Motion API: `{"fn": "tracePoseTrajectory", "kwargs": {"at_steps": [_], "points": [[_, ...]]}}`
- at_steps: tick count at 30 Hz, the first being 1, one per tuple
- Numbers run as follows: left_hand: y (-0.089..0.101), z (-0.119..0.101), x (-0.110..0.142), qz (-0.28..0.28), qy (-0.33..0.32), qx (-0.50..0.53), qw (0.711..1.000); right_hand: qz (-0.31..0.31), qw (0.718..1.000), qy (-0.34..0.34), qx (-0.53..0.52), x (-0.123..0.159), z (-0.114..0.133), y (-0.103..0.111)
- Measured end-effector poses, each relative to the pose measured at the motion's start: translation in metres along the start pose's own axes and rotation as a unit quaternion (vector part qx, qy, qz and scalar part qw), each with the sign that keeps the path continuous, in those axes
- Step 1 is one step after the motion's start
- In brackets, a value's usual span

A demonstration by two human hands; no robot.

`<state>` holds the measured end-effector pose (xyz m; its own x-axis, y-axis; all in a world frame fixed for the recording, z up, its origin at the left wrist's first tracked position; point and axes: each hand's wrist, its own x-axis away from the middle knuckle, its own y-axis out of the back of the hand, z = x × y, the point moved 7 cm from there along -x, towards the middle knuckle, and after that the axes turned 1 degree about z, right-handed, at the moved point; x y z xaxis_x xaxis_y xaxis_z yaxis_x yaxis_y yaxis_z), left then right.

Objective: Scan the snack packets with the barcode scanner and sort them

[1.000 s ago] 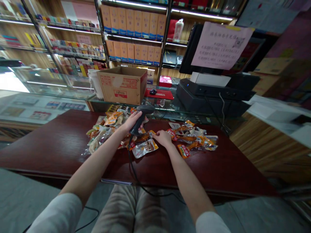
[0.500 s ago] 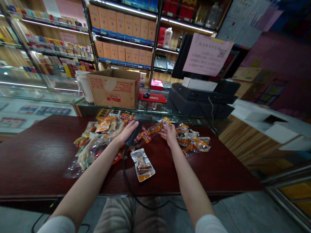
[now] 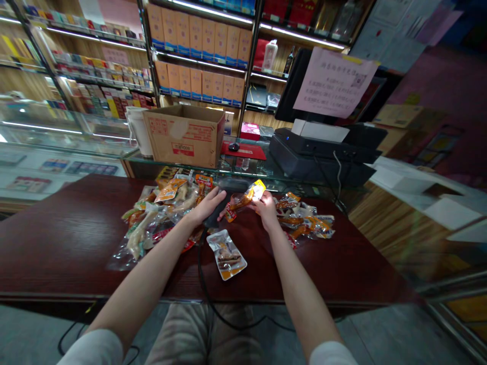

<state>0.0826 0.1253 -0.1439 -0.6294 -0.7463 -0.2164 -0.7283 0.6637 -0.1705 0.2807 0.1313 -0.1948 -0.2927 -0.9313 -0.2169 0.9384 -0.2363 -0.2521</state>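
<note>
My left hand (image 3: 210, 205) is wrapped round the handle of a black corded barcode scanner (image 3: 233, 185). Its head points right, and a bright patch lights the end of a packaged drumstick (image 3: 241, 201). My right hand (image 3: 265, 208) grips that clear, orange-and-red snack pack by its right end, just above the table. Below the hands a silver snack pouch (image 3: 227, 255) lies flat on the table. A large heap of snack packs (image 3: 167, 208) sits beside my left hand, and a smaller pile of packs (image 3: 304, 221) lies right of my right hand.
A cardboard box (image 3: 184, 134) and a white cup (image 3: 139, 132) stand on the glass counter behind the table (image 3: 57, 238). Farther right are a monitor (image 3: 292, 86) and a dark cash register (image 3: 319, 154). The scanner's black cable (image 3: 203, 284) hangs over the table's front edge.
The scanner's head has swung toward the drumstick pack, and a bright light now falls on its end. The pack is tilted differently in my right hand. The camera view has shifted slightly.
</note>
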Motion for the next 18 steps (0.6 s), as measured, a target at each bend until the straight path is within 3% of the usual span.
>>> {"fn": "tracePoseTrajectory", "kwargs": {"at_steps": [5, 9, 11, 14, 16, 18], "points": [[-0.001, -0.001, 0.001, -0.005, -0.016, 0.007, 1.000, 0.002, 1.000, 0.012, 0.010, 0.000, 0.002, -0.001], [0.009, -0.005, 0.007, -0.042, -0.005, 0.007, 0.999, -0.082, 0.984, 0.050, 0.150, -0.001, 0.022, 0.030], [0.017, -0.008, 0.010, -0.065, 0.001, 0.007, 0.998, -0.130, 0.941, 0.083, 0.303, 0.000, 0.039, 0.050], [0.030, -0.011, 0.012, -0.107, -0.005, 0.013, 0.994, -0.179, 0.835, 0.080, 0.515, 0.003, 0.058, 0.077], [0.039, -0.011, 0.012, -0.132, -0.012, 0.011, 0.991, -0.233, 0.762, 0.065, 0.600, 0.007, 0.065, 0.091], [0.047, -0.012, 0.011, -0.150, -0.022, 0.006, 0.988, -0.290, 0.709, 0.072, 0.638, 0.014, 0.072, 0.098]]}}
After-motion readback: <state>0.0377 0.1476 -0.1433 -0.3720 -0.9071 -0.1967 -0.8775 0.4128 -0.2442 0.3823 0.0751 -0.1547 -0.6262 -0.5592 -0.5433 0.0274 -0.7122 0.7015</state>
